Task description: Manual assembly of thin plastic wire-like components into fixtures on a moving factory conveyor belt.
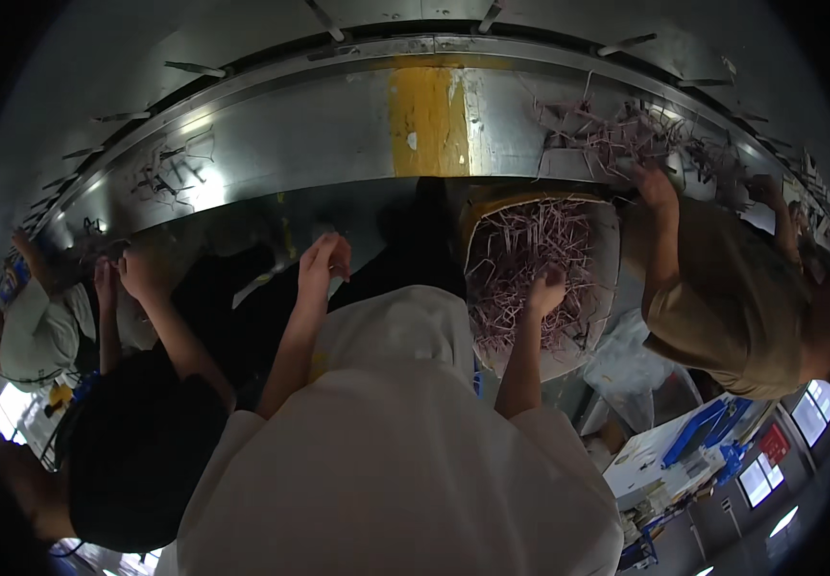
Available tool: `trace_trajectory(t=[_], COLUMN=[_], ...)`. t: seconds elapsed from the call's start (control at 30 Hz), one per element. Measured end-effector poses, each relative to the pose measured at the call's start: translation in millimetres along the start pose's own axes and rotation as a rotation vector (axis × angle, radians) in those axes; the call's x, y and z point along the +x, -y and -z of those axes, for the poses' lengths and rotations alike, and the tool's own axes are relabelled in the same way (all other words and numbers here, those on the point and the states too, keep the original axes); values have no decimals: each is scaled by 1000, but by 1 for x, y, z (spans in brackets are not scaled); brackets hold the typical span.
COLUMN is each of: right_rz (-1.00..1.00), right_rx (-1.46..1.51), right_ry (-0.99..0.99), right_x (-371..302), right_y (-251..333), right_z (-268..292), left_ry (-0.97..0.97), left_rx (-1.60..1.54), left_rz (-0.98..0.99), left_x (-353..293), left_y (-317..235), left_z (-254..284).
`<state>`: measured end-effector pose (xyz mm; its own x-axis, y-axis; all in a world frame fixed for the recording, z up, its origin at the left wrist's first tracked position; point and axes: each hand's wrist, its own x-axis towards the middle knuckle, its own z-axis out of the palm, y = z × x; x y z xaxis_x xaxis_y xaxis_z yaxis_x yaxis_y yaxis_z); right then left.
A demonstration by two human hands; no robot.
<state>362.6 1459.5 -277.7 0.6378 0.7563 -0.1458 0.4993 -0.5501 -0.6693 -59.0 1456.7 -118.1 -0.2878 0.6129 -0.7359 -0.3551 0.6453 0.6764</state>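
Note:
My right hand [546, 291] is over a carton [607, 278] filled with a tangle of thin, pinkish bent strips [520, 245]. Its fingers are curled closed among the strips; what they grip is hidden. My left hand [325, 257] hangs in the air before the metal bench, left of the carton. Its fingers are loosely bent and slightly apart, and nothing shows in them.
A long metal bench [300, 139] with a yellow band [429, 115] curves across the front. Piles of strips lie on its right [616, 134] and left [170, 173]. Co-workers in brown [732, 288] and black [146, 451] flank me. A clear plastic bag [631, 355] sits beside the carton.

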Motion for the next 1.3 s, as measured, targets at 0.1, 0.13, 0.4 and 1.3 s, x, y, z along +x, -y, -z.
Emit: trace_trajectory(t=[0.1, 0.13, 0.4, 1.3], right_rz=[-23, 34, -172, 425], right_rx=[-190, -209, -429, 308], right_ry=[-46, -121, 112, -83], right_x=[-7, -1, -7, -104], right_y=[-33, -34, 12, 231], right_z=[-10, -17, -12, 178], left_ry=[13, 28, 51, 976], left_rx=[46, 62, 98, 428], left_rz=[61, 68, 50, -531], left_x=[-16, -19, -45, -43], left_y=[29, 34, 46, 24], left_z=[8, 9, 28, -206])
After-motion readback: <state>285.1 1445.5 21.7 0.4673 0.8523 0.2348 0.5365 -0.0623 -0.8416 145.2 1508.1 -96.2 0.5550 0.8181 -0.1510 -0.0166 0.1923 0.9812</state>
